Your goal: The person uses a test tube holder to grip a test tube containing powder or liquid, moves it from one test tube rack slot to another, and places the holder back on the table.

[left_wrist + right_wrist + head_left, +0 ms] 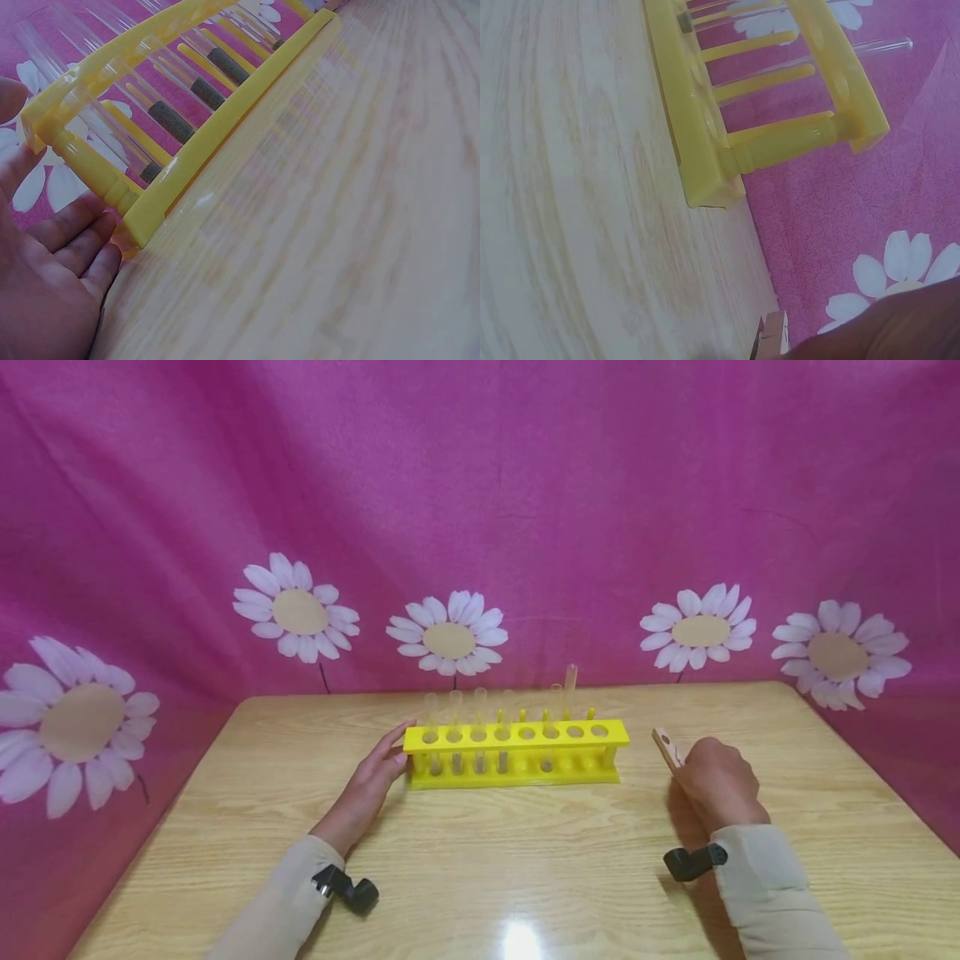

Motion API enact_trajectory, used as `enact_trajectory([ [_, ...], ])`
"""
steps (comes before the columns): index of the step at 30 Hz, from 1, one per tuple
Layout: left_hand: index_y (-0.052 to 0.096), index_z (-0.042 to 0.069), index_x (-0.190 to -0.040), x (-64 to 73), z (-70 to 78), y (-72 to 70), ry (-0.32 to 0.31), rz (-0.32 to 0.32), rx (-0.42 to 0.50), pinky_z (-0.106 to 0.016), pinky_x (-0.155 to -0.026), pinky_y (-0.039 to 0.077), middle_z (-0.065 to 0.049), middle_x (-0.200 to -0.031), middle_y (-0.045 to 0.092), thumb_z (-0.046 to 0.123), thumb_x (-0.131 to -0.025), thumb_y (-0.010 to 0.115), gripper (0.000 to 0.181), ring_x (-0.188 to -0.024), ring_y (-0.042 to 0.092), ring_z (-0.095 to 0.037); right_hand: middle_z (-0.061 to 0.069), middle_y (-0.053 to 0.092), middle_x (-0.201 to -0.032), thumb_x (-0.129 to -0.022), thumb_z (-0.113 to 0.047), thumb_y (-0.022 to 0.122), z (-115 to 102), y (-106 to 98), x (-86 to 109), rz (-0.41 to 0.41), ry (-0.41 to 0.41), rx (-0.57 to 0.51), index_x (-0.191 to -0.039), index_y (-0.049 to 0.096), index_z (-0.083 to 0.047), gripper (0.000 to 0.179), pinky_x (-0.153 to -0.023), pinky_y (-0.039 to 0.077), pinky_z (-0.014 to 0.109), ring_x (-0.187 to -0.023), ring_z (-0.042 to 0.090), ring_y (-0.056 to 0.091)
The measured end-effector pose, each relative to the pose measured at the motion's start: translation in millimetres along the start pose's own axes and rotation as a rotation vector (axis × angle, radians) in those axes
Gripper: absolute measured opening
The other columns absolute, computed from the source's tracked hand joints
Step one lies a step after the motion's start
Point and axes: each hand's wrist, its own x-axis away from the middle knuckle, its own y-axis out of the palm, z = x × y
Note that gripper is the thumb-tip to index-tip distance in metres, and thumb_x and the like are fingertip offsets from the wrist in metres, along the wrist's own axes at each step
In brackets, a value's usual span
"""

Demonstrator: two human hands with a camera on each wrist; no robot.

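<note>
A yellow test tube rack [514, 745] stands lengthwise on the table. My left hand [375, 777] is at its left end, fingertips touching the end post and the upper corner, palm exposed in the left wrist view. Several clear test tubes [457, 703] stand in the rack's left holes, with dark grainy matter [171, 122] at their bottoms. One taller, clear tube [571, 681] rises upside down from the back pegs. To the right of the rack, my right hand [723, 781] grips a wooden test tube holder [664, 747], its tip pointing away from me.
The wood-grain table [517, 860] ends at the back against a magenta cloth [555, 527] printed with white daisies. Yellow pegs [591, 714] stick up along the rack's rear side. A black wrist camera [345, 889] sits on each sleeve.
</note>
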Motion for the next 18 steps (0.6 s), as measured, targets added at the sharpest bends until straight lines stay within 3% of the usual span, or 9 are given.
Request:
enact_trajectory([
  [18, 0.031, 0.023, -0.151, 0.5, 1.2, 0.7, -0.003, 0.001, 0.007, -0.052, -0.114, 0.024, -0.006, -0.153, 0.032, 0.031, -0.102, 0.043, 0.051, -0.134, 0.038, -0.028, 0.009, 0.052, -0.065, -0.080, -0.013, 0.058, 1.7, -0.6, 1.8, -0.034, -0.009, 0.001, -0.069, 0.061, -0.003, 0.015, -0.049, 0.038, 0.035, -0.060, 0.026, 0.047],
])
